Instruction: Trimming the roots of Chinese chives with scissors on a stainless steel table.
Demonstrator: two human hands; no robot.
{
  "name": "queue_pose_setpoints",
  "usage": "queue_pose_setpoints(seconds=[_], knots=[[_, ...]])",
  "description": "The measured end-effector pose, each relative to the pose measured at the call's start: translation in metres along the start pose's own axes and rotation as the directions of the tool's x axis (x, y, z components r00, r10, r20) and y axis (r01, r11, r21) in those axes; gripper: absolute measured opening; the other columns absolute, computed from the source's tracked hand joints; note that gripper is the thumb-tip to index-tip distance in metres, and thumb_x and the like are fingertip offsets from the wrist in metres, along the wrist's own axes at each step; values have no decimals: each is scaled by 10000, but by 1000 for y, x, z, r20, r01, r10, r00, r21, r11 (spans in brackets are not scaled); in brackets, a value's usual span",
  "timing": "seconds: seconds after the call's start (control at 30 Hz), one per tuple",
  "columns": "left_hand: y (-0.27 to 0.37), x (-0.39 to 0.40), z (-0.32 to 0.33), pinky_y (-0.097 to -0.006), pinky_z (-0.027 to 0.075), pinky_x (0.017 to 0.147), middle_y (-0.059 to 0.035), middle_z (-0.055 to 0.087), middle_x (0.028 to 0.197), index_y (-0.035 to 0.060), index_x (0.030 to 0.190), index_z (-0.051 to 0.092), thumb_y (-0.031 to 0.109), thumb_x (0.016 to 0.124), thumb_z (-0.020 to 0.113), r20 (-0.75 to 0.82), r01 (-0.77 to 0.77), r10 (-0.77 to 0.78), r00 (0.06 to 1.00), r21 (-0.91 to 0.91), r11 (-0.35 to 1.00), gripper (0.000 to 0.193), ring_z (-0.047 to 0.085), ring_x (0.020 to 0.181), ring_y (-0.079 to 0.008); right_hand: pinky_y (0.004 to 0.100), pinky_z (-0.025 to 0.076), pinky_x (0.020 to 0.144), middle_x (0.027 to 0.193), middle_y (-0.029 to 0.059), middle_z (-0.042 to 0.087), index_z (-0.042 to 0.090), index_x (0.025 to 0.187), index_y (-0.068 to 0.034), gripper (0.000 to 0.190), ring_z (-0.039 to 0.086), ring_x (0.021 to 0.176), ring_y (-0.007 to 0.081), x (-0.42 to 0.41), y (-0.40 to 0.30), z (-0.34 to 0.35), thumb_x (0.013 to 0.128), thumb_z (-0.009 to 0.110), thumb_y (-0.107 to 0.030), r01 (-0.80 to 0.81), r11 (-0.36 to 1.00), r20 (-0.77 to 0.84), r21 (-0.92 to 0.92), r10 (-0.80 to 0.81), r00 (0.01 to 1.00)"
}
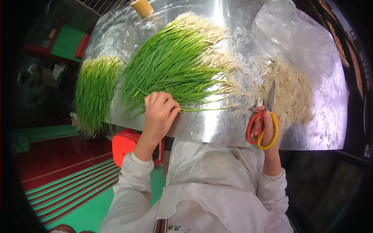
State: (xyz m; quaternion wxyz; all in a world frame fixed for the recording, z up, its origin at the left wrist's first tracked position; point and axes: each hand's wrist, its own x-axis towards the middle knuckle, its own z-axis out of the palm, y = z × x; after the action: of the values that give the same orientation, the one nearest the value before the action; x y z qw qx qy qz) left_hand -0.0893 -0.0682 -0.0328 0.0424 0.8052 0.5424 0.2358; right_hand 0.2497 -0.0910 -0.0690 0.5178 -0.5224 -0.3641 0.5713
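My left hand (161, 112) pinches a single rooted green stalk (204, 110) between thumb and fingertips, at the near edge of a large pile of rooted chives or thin scallions (174, 61). The stalk's pale roots point right, towards my right hand (269, 128). That hand has its fingers through the red and yellow handles of a pair of scissors (271, 96), blades pointing away from me. Beside the blades lies a heap of cut, straw-coloured roots (294, 93). A neat bundle of rootless green stalks (97, 90) lies at the left, its tips hanging over the table edge.
Everything lies on a shiny metal table (198, 131). A clear plastic bag (300, 40) is crumpled at the back right. A yellowish cylinder (142, 8) stands at the back. Below the table's left front edge is a red plastic stool (123, 145).
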Motion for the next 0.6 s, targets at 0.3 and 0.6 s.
queue_pose_setpoints(seconds=[0.3, 0.6], knots=[[5, -12, 7, -419, 364, 912, -43, 595, 944, 105, 902, 733, 156, 817, 779, -13, 97, -98, 995, -42, 994, 110, 554, 959, -258, 260, 470, 468, 665, 41, 538, 575, 1204, 45, 351, 495, 488, 100, -2, 3, 0, 1094, 462, -268, -4, 999, -1, 41, 4, 1000], [7, -35, 10, -425, 360, 913, -35, 598, 939, 124, 941, 730, 157, 815, 782, 46, 82, -80, 996, -34, 996, 140, 552, 947, -257, 257, 475, 456, 678, 46, 545, 572, 1205, 52, 361, 493, 489, 101, -1, 3, 0, 1096, 463, -275, 3, 999, -6, 35, -3, 1000]])
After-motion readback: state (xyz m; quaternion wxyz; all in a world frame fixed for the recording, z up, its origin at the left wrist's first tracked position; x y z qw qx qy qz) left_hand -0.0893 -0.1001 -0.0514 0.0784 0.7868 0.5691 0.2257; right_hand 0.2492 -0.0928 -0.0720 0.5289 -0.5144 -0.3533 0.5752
